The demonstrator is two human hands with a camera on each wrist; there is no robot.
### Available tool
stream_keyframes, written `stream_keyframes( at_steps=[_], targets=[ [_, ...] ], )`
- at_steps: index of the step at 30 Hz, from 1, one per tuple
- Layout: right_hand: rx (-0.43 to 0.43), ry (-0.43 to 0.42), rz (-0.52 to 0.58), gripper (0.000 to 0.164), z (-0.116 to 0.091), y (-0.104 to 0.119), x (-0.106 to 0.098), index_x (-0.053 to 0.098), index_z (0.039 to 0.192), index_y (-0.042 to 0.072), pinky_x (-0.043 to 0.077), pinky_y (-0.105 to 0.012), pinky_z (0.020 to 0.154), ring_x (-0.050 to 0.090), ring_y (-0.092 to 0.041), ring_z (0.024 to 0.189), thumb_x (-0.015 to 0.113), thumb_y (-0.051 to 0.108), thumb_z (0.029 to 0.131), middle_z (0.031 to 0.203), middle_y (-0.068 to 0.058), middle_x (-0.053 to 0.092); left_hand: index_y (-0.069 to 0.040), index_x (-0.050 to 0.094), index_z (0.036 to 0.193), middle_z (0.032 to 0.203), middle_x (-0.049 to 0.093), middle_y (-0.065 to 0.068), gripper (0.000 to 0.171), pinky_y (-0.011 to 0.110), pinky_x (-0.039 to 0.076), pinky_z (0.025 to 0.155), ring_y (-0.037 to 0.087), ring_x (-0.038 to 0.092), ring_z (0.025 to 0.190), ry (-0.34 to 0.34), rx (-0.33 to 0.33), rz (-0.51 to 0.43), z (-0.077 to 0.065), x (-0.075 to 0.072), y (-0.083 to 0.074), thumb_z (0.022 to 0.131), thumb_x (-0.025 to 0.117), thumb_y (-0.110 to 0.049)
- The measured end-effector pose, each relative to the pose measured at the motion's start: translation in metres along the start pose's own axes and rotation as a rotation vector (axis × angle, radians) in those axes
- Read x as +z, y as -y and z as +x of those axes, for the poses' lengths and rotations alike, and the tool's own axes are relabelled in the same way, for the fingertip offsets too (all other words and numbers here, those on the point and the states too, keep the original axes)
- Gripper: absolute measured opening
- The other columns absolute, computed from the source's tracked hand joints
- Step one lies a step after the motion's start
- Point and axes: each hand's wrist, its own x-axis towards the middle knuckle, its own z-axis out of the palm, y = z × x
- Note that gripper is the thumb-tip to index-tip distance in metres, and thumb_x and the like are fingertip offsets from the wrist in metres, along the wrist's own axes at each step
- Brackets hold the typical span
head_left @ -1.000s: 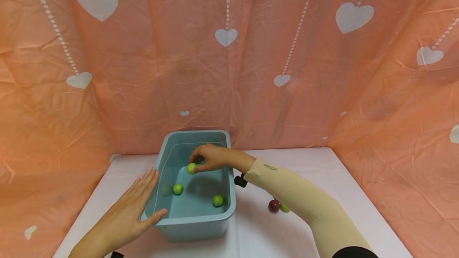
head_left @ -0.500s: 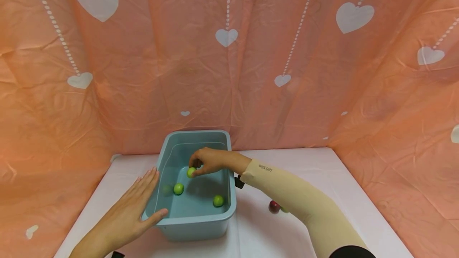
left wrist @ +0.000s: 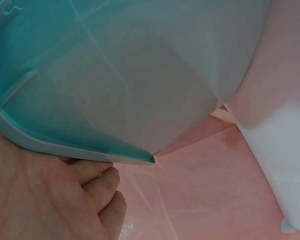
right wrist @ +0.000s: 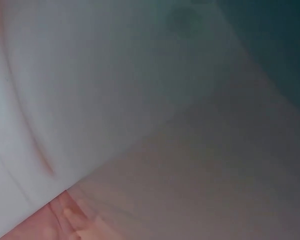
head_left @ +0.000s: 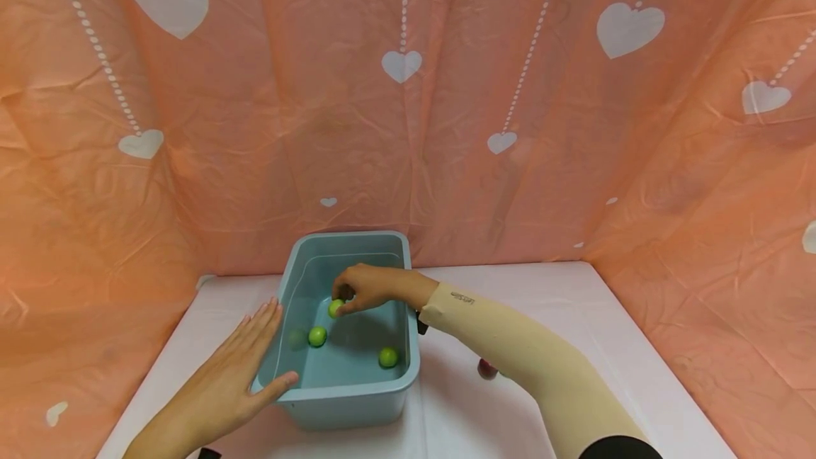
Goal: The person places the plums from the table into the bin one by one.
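A blue-grey plastic bin (head_left: 347, 393) stands on the white table. My right hand (head_left: 370, 285) reaches inside it over the right rim and pinches a small round green fruit (head_left: 334, 309) between thumb and fingers. Two more green fruits, one left of centre (head_left: 316, 336) and one near the front right (head_left: 388, 357), lie on the bin's floor. With fingers extended, my left hand (head_left: 232, 367) rests against the left rim. The left wrist view has the palm (left wrist: 45, 195) along the rim's outer side. Bin wall fills most of the blurred right wrist view, which hides the hand.
On the table (head_left: 459, 409) right of the bin lies a dark red round fruit (head_left: 487, 370), partly behind my right forearm (head_left: 529, 353). An orange-pink sheet with white hearts (head_left: 401, 66) hangs behind the table and along both sides.
My right hand has moved slightly lower and left inside the bin, carrying the green fruit. My right forearm now hides the green fruit beside the red one. The left hand stays put.
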Motion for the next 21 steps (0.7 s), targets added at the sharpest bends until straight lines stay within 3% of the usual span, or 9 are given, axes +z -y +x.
stream_keyframes(
  at_steps=[11,21],
  targets=[
    [0.028,0.026,0.007,0.025,0.0017,0.0006,0.0015,0.077,0.119,0.006,0.054,-0.015,0.086,0.070,-0.009,0.097,0.080,0.023,0.100,0.110,-0.004,0.078,0.006,0.035,0.164,0.172,0.031,0.023,0.098,0.013,-0.008,0.127,0.042,0.034,0.157,-0.015,0.003,0.005,-0.0014,0.0011,-0.0010,0.099,0.072,-0.057],
    [0.053,0.028,-0.015,0.032,0.0031,-0.0017,0.0024,0.075,0.128,0.005,0.056,-0.018,0.092,0.070,-0.015,0.108,0.077,0.024,0.102,0.120,-0.007,0.076,0.006,0.035,0.164,0.172,0.031,0.024,0.099,0.012,-0.009,0.126,0.044,0.035,0.157,0.003,-0.011,-0.004,-0.0009,-0.0004,-0.0015,0.098,0.073,-0.057]
  ],
)
